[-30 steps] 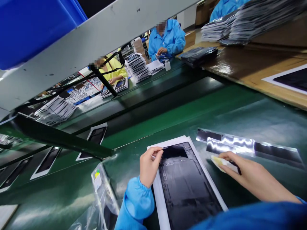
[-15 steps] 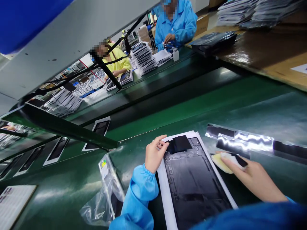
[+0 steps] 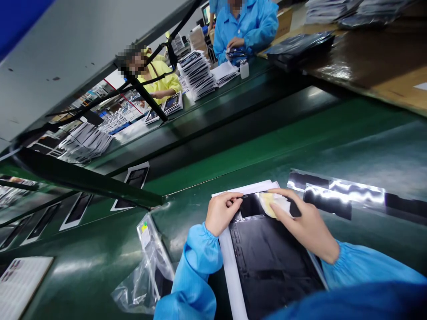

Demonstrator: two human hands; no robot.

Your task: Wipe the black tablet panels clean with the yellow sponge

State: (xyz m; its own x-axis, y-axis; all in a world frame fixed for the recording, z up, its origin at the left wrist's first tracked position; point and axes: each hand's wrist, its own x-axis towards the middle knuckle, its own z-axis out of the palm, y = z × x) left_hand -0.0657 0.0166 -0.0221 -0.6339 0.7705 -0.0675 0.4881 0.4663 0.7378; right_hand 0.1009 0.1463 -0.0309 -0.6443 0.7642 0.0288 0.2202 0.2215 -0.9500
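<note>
A dark tablet shell (image 3: pixel 271 253), its inner side up, lies on white sheets (image 3: pixel 230 271) in front of me. Across its far end is a piece of black film (image 3: pixel 250 205). My left hand (image 3: pixel 220 214) pinches the film's left end, thumb against fingers, at the shell's far left corner. Closed round a soft yellow-and-white pad (image 3: pixel 268 204), my right hand (image 3: pixel 308 226) presses it onto the film's right part. The pad and that hand hide the far right corner. Something dark also shows in the right hand, too covered to make out.
Clear strips with black film pieces (image 3: pixel 328 206) lie on the right. A plastic-bagged item (image 3: pixel 147 266) is on the left, near a green metal bar (image 3: pixel 100 178). More panels on white sheets (image 3: pixel 78 211) lie far left. Two co-workers (image 3: pixel 245 26) sit across, beside paper-like stacks (image 3: pixel 196 75).
My right hand has moved left with the pad, from beside the shell onto the film. The film, raised and tilted before, now lies flatter across the far end, its left end still pinched.
</note>
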